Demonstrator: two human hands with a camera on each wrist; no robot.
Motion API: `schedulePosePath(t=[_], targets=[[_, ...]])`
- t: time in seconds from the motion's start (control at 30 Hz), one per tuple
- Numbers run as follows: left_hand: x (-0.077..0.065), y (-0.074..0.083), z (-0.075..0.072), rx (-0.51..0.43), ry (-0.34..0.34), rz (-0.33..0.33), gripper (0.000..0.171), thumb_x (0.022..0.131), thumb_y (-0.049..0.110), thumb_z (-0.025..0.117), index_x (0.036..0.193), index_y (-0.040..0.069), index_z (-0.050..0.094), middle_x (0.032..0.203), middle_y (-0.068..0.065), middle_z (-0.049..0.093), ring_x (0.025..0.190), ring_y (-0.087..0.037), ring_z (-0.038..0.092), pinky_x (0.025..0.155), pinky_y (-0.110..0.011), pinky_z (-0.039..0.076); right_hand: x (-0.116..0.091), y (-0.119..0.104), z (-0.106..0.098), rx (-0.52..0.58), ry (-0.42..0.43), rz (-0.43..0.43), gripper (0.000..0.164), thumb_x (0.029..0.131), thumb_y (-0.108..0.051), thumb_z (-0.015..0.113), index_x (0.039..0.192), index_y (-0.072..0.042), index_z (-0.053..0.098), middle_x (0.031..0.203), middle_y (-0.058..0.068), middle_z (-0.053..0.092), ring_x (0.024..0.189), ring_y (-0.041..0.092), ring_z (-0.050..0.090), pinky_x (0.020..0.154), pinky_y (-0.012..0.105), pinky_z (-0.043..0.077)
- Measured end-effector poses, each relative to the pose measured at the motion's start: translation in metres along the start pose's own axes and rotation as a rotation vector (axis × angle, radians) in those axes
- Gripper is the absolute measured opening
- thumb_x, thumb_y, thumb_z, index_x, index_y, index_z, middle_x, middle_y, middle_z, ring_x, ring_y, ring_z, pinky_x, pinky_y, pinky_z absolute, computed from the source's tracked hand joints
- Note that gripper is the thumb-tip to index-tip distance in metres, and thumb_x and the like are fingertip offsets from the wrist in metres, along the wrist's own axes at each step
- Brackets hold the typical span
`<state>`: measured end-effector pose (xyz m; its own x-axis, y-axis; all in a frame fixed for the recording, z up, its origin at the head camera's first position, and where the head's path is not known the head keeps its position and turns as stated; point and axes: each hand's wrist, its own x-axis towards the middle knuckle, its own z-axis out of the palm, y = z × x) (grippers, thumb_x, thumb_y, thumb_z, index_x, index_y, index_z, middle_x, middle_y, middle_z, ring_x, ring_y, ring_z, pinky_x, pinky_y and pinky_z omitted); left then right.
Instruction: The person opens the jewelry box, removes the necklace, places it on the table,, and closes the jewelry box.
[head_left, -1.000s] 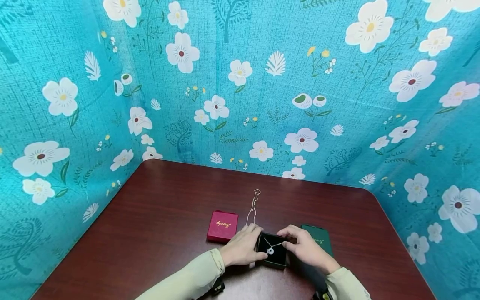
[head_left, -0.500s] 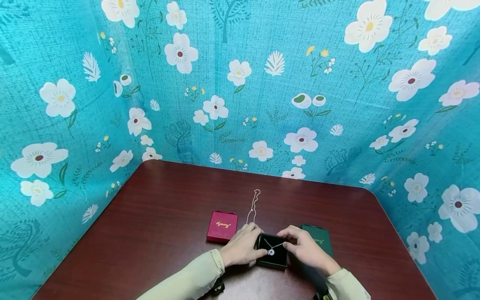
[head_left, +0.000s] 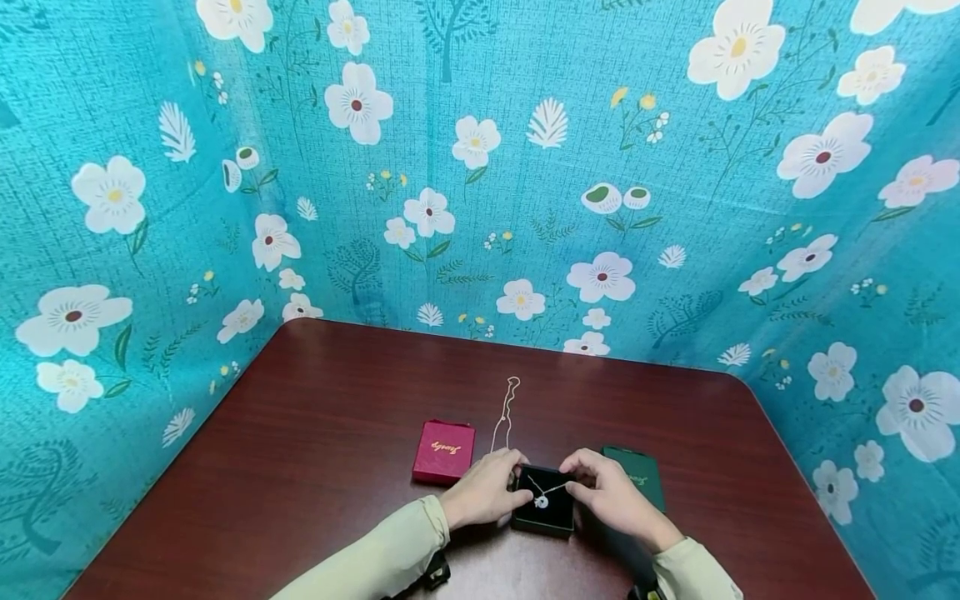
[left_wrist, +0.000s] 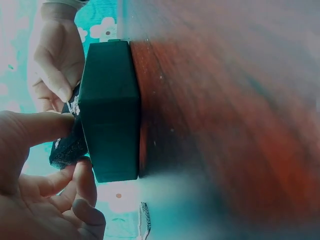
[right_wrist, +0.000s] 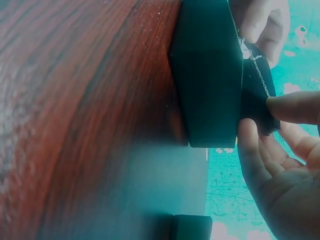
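Note:
A small dark green jewellery box [head_left: 542, 528] sits on the table in front of the person, its lid off. In it a black pad [head_left: 557, 510] stands tilted, with its far side raised above the rim in both wrist views. A silver necklace with a round pendant [head_left: 542, 502] lies across the pad. My left hand [head_left: 483, 492] pinches the pad's left side, thumb on top and fingers behind. At the right corner my right hand [head_left: 611, 496] pinches the pad [right_wrist: 255, 107] and has its thumb on the necklace chain [right_wrist: 260, 75].
Left of the hands lies a red jewellery box [head_left: 444, 454] with gold lettering. A green lid [head_left: 645, 475] with gold lettering is partly behind the right hand. Another thin chain [head_left: 508, 408] stretches over the brown table [head_left: 360, 400] behind the left hand. Flowered blue cloth [head_left: 465, 200] hangs around the table.
Both hands keep their hold on the pad almost in place. The right hand's forefinger has shifted very slightly, and the head view has drifted a little.

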<state>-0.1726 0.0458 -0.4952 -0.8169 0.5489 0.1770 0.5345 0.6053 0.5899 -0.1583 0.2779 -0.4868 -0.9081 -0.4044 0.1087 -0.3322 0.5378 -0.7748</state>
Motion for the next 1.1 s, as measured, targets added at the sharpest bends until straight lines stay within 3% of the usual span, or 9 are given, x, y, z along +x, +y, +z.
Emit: schedulePosePath(t=[0.53,0.8,0.97,1.1], targets=[[0.0030,0.0006,0.0011,-0.143,-0.026,-0.039,0.026,0.082,0.023,0.070,0.102,0.011,0.060,0.075,0.014,0.054,0.066,0.002,0.050,0.063,-0.016,0.042,-0.0028,-0.0001,-0.0035,0.072,0.031,0.039,0.019,0.087,0.001,0.063,0.101,-0.012,0.061,0.097,0.002,0.061,0.083,0.011,0.060,0.071,0.028,0.049],[0.0012,0.0013,0.0009,-0.158,-0.020,-0.018,0.016,0.083,0.023,0.067,0.082,0.014,0.054,0.067,0.014,0.049,0.058,0.003,0.046,0.055,-0.015,0.040,-0.0033,-0.0034,-0.0065,0.116,0.042,0.090,0.015,0.088,-0.002,0.063,0.101,-0.009,0.060,0.092,0.007,0.059,0.075,0.013,0.057,0.063,0.027,0.048],[0.0016,0.0005,0.0014,-0.183,-0.016,-0.035,0.016,0.083,0.023,0.067,0.088,0.012,0.056,0.070,0.014,0.050,0.059,0.003,0.048,0.058,-0.016,0.041,-0.0029,-0.0037,-0.0068,0.123,0.047,0.099,0.014,0.088,-0.003,0.063,0.101,-0.008,0.060,0.091,0.007,0.059,0.074,0.013,0.057,0.061,0.027,0.048],[0.0012,0.0002,0.0021,-0.225,-0.015,-0.074,0.026,0.083,0.024,0.068,0.101,0.008,0.058,0.075,0.014,0.056,0.062,0.005,0.053,0.064,-0.017,0.045,-0.0032,-0.0082,-0.0070,0.123,0.052,0.123,0.013,0.089,-0.004,0.063,0.100,-0.008,0.058,0.087,0.007,0.058,0.072,0.012,0.056,0.059,0.026,0.046]])
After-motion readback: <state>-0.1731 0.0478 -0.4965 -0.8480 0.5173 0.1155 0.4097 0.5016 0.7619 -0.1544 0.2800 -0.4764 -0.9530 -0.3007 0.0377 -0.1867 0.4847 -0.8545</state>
